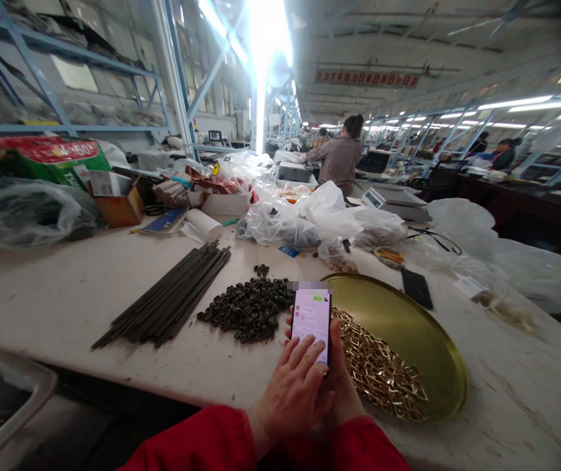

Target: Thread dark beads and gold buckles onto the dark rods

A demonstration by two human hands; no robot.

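Two hands grip one phone (312, 322): right hand (344, 386) fingers wrapped behind, left hand (293, 392) fingers spread over its screen

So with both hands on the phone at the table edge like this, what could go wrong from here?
1. The phone sits over the brass tray; a slip could drop it onto the gold metal links.
2. The left hand and right hand hover near the pile of small dark rings; a sleeve might scatter them.
3. The bundle of dark rods lies loose and could roll.
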